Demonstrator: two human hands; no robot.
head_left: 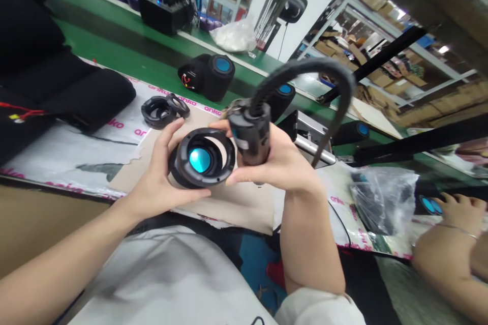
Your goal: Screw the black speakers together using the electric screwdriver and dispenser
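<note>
Black speaker (pixel 202 159), stiff and seeming light, is pinched at rim by left grip (pixel 162 170); black cylinder (pixel 249 134) is wrapped by right grip (pixel 276 162).

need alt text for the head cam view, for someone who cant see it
Two hands work above a cardboard sheet on a workbench: the left hand grips a round black speaker ring with a shiny blue centre, and the right hand holds a black cylinder with a thick looped black cable. Another person's hand shows at right.
</note>
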